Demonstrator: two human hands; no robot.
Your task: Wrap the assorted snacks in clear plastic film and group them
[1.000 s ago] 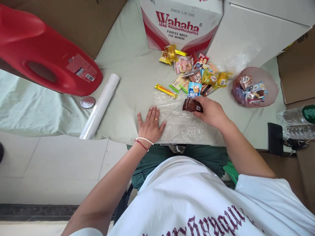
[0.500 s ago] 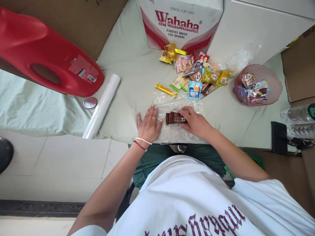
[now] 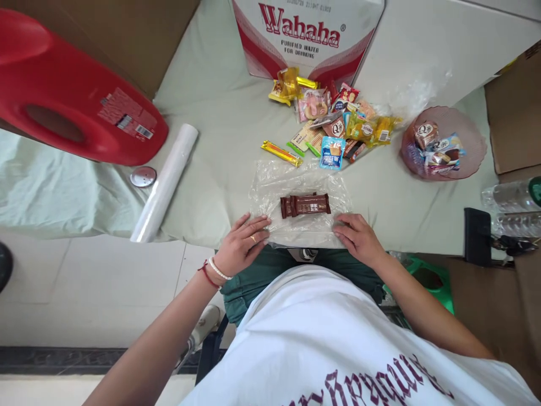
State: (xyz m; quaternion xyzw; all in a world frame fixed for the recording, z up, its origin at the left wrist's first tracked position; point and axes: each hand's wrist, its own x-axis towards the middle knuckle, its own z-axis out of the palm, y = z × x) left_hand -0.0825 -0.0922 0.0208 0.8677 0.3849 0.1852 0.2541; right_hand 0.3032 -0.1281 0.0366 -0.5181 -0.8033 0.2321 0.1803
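Wrapped brown snack bars [image 3: 310, 204] lie stacked, partly overlapping, on a crinkled sheet of clear plastic wrap [image 3: 270, 183] at the table's near edge. My left hand [image 3: 244, 243], with a ring and bracelets, has its fingers closed on the sheet's near left corner. On the near right corner, the fingers of my right hand [image 3: 359, 238] pinch the film. Neither hand touches the bars.
Beyond the sheet lies a pile of packaged snacks [image 3: 333, 121] against a Wahaha carton [image 3: 304, 62]. A pink glass bowl [image 3: 471, 149] with snacks stands right. Leftward are a roll of plastic wrap [image 3: 164, 183], a round lid [image 3: 142, 176] and a red jug [image 3: 139, 107].
My right hand has let go of the brown bars and moved right to the film's corner. My left hand has slid down and left from lying flat to the near left corner.
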